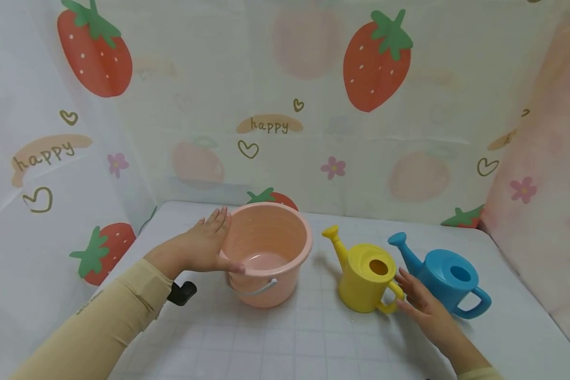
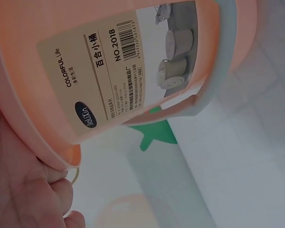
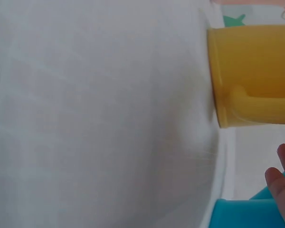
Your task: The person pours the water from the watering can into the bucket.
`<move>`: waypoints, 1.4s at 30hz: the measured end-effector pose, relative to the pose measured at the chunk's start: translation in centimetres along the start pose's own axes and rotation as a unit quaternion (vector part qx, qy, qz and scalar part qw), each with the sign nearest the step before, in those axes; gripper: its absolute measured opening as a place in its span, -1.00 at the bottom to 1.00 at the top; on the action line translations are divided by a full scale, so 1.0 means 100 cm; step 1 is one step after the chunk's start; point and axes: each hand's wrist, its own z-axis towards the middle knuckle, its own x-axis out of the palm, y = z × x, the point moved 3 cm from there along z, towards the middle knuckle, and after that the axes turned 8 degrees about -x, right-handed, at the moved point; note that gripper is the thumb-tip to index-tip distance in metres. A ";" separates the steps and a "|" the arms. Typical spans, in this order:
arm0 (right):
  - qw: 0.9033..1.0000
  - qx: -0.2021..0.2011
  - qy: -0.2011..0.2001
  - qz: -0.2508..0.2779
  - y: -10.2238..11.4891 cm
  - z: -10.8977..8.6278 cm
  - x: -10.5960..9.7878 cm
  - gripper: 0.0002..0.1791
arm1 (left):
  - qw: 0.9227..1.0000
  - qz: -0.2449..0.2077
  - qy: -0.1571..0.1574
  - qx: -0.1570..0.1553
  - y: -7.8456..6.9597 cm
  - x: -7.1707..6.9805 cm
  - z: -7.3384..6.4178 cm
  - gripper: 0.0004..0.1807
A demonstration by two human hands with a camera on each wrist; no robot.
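Observation:
A pink bucket (image 1: 266,288) stands upright on the table, its pale handle (image 2: 226,52) hanging down the side. My left hand (image 1: 204,243) rests against the bucket's left rim with straight fingers, the thumb along the front edge. In the left wrist view, a printed label (image 2: 109,61) covers part of the bucket's wall. To the right stands a yellow watering can (image 1: 363,285), its spout up and left. My right hand (image 1: 427,311) is beside that can's handle (image 1: 397,290), fingers extended, overlapping the blue watering can (image 1: 448,279) behind it.
White checked cloth covers the table (image 1: 275,348). Behind it hangs a strawberry-printed curtain (image 1: 209,68), which also closes off the left and right sides. A black object (image 1: 182,293) shows under my left wrist.

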 end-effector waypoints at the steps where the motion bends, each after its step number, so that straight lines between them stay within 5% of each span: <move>1: 1.000 0.001 0.000 0.002 -0.001 0.000 0.001 -0.17 | 1.000 0.001 0.001 0.000 0.000 -0.001 0.000 0.45; 18: 0.998 0.043 0.004 0.051 -0.009 0.004 0.010 -0.24 | 1.000 0.000 0.020 -0.005 -0.002 -0.002 0.000 0.43; 27: 0.997 0.060 -0.036 0.037 -0.015 0.003 0.011 -0.42 | 1.000 -0.001 0.022 -0.004 -0.002 -0.003 0.001 0.44; 42: 0.995 0.044 -0.017 0.089 -0.016 0.009 0.024 -0.59 | 1.000 -0.018 0.024 -0.001 -0.003 -0.002 0.001 0.43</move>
